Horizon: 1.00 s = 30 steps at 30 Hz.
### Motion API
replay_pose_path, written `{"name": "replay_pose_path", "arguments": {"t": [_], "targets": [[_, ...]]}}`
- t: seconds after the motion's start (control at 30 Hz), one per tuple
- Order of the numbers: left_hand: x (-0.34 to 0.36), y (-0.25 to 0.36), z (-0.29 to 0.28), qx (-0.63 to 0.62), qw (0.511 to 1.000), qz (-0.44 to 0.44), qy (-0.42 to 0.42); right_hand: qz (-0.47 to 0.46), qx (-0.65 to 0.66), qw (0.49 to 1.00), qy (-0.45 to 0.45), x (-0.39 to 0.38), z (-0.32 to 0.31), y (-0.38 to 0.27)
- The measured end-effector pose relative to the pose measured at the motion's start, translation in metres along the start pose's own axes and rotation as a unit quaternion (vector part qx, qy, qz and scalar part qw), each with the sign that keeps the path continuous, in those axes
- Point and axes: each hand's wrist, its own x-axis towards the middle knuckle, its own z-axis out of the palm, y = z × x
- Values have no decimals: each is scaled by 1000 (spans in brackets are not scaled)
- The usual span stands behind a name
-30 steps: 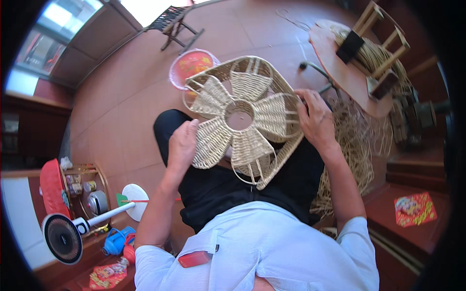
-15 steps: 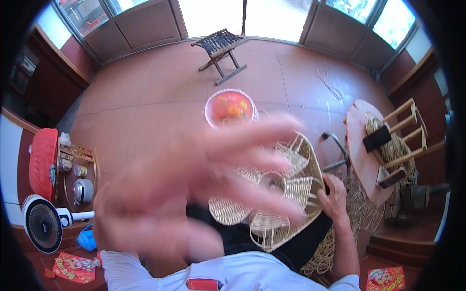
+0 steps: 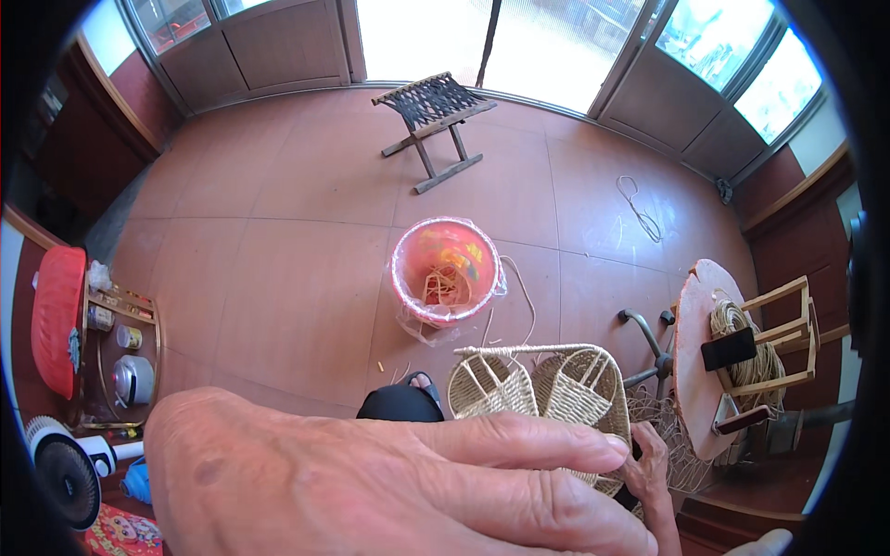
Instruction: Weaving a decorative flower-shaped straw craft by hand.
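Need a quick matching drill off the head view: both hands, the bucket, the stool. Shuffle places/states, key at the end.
Things
1. Left hand
2. Right hand
3. Bucket
4. Stool

Places and states
A. On the floor in front of the bright doorway
B. At the right-hand edge of the woven basket
C. Pink, with loose pale strands inside
D. Large in the foreground, back showing, fingers pointing right

Pairs: 1-D, 2-B, 3-C, 4-A
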Motion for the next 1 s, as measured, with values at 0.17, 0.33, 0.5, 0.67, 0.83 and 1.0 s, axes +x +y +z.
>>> {"name": "replay_pose_path", "arguments": {"t": [0.17, 0.33, 0.5, 0.67, 0.83, 1.0], "targets": [[19, -22, -15, -25, 999, -15, 41, 0, 13, 1000, -5, 8, 0, -3], [5, -51, -15, -73, 994, -20, 81, 1, 11, 1000, -10, 8, 0, -3], [43, -81, -17, -127, 985, -16, 119, -6, -3, 1000, 3, 12, 1, -7], [-32, -77, 1, -178, 971, 15, 158, 2, -2, 1000, 18, 11, 5, -16], [32, -79, 39, -217, 956, 52, 188, -2, -12, 999, 33, 8, 13, -15], [48, -47, 58, -229, 956, 43, 178, -14, -3, 997, 82, -13, 17, 3]]}}
